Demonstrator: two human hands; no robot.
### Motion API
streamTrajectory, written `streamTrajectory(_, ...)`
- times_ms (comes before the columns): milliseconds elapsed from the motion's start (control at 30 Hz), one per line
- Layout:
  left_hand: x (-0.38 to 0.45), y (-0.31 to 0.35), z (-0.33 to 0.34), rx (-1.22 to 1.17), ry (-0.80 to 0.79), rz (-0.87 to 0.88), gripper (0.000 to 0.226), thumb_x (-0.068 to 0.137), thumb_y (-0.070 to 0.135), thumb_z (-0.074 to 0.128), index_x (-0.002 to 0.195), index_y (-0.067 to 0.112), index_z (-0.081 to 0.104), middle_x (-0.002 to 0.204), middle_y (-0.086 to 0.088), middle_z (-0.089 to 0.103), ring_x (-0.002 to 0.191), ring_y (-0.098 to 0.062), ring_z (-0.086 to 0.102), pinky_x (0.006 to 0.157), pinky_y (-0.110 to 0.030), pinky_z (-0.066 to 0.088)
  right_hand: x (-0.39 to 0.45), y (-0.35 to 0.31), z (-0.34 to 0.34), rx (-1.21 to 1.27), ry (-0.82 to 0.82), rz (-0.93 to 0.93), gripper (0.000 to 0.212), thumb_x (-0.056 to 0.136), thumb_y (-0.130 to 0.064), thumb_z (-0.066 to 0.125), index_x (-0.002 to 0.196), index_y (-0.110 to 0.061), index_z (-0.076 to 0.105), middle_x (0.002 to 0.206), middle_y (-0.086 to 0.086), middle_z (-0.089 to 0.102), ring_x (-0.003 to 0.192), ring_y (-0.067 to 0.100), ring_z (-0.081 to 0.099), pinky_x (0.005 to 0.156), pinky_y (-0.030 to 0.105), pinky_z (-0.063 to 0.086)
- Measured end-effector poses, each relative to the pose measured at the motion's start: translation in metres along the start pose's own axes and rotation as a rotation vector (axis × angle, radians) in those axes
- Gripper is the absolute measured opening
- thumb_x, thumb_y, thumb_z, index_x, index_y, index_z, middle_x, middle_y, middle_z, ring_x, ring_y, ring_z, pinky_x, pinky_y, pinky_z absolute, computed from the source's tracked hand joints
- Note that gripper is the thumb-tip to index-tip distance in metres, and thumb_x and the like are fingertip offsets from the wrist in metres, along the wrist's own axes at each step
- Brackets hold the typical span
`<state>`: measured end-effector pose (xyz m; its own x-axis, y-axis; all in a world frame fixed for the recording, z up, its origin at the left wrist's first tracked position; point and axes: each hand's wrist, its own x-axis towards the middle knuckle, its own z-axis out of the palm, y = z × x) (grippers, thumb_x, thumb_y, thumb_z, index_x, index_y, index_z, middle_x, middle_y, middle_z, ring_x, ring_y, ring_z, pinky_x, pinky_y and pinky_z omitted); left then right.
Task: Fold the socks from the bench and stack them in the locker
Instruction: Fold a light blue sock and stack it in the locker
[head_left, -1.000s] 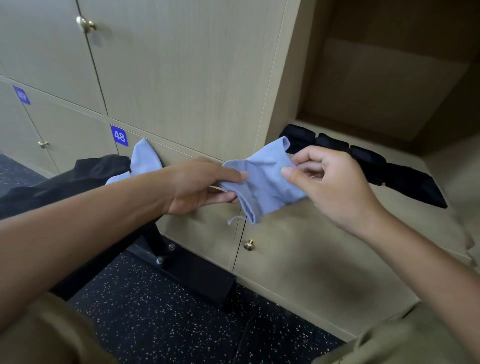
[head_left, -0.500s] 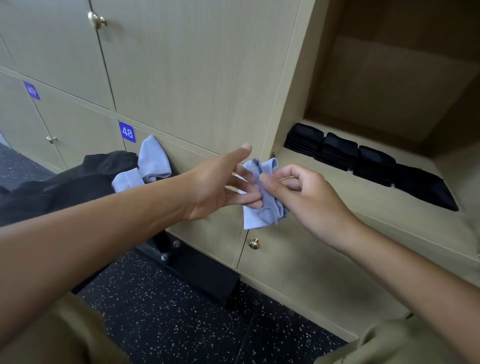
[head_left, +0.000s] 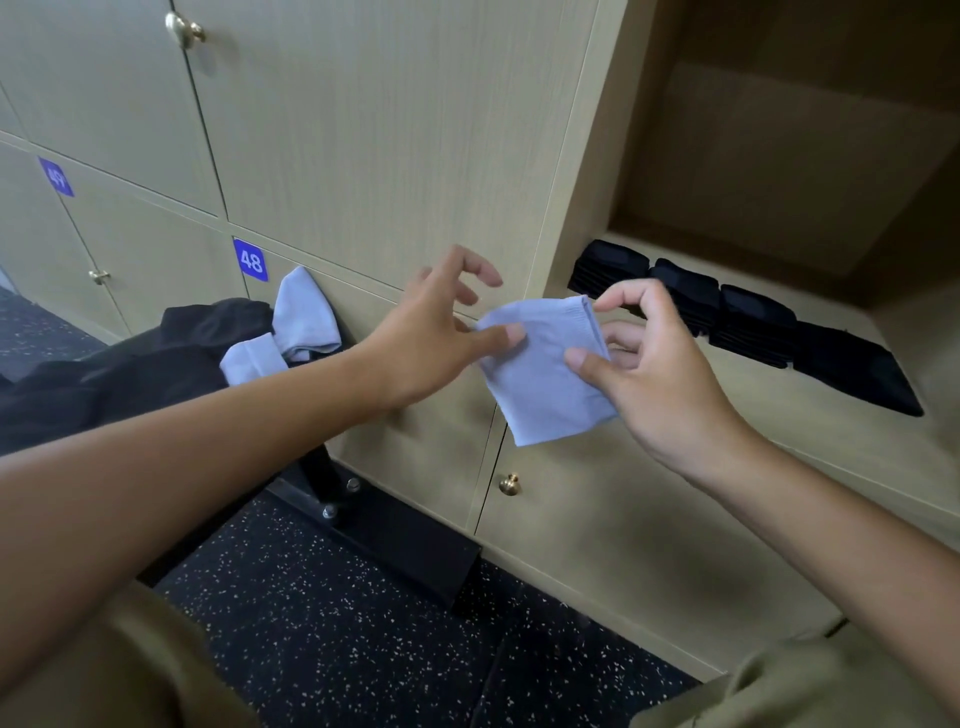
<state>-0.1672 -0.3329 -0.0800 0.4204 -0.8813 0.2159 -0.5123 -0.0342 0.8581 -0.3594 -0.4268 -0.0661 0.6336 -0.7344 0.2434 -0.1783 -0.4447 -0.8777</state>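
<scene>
A light blue sock (head_left: 545, 374), folded into a flat rectangle, hangs in the air in front of the locker doors. My right hand (head_left: 649, 374) pinches its right edge between thumb and fingers. My left hand (head_left: 441, 332) touches the sock's left edge with its thumb, the other fingers spread and loosely curled above. On the bench (head_left: 363, 525) at the left lie more light blue socks (head_left: 296, 322) beside dark clothing (head_left: 130, 374). Inside the open locker (head_left: 779, 156) a row of folded black socks (head_left: 727, 317) lies on its shelf.
Closed locker doors with brass knobs (head_left: 509, 484) and purple number tags 48 (head_left: 251, 260) and 49 fill the wall. The bench's black metal foot stands on the dark speckled floor (head_left: 337, 623). My olive trousers show at the bottom corners.
The sock was bunched between both hands half a second ago; it now hangs flat and folded. My left hand has loosened its hold and spread its fingers. Both hands moved slightly right.
</scene>
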Motion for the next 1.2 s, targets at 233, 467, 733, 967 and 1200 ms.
streamTrajectory(233,0.003,-0.009,-0.012,-0.129,-0.247,0.029,0.025,0.089,0.039,0.074,0.102,0.024,0.06,0.118,-0.002,0.068,0.097,-0.023,0.067,0.09,-0.042,0.057,0.001,0.004,-0.009,0.049,-0.09,-0.095,0.044,0.096,0.003,0.06,0.106,-0.04,0.053,0.108,-0.002,0.069,0.084,0.014,0.072,0.069,0.028,0.053)
streamTrajectory(467,0.0,-0.007,-0.012,-0.234,-0.279,0.035,0.013,0.096,0.018,0.071,0.095,0.009,0.063,0.098,-0.005,0.07,0.094,-0.019,0.068,0.088,-0.043,0.062,0.002,0.007,-0.012,0.031,-0.13,-0.081,0.026,0.098,0.004,0.056,0.11,-0.016,0.068,0.105,0.002,0.075,0.095,0.02,0.074,0.081,0.031,0.058)
streamTrajectory(733,0.001,-0.008,-0.016,-0.085,-0.226,0.041,0.026,0.091,0.017,0.076,0.086,-0.005,0.064,0.085,-0.007,0.07,0.072,-0.009,0.067,0.072,-0.013,0.05,0.003,0.006,-0.015,-0.035,0.02,-0.096,0.016,0.087,-0.015,0.079,0.094,-0.028,0.076,0.09,-0.005,0.077,0.084,0.024,0.072,0.081,0.042,0.058)
streamTrajectory(967,0.003,-0.005,-0.016,-0.034,-0.181,0.101,0.019,0.092,0.017,0.076,0.084,0.0,0.071,0.081,-0.005,0.07,0.074,-0.007,0.062,0.074,-0.014,0.049,0.003,0.007,-0.014,0.021,-0.01,-0.037,0.009,0.089,-0.014,0.076,0.09,-0.023,0.073,0.08,0.004,0.078,0.072,0.015,0.074,0.064,0.028,0.056)
streamTrajectory(1200,0.001,-0.007,-0.017,-0.153,-0.341,-0.029,0.028,0.096,0.027,0.07,0.105,0.001,0.078,0.109,-0.017,0.076,0.111,-0.037,0.068,0.096,-0.032,0.058,0.009,0.009,-0.021,0.068,0.057,0.025,0.008,0.097,-0.015,0.066,0.102,-0.012,0.073,0.095,0.006,0.077,0.08,0.016,0.073,0.074,0.033,0.056)
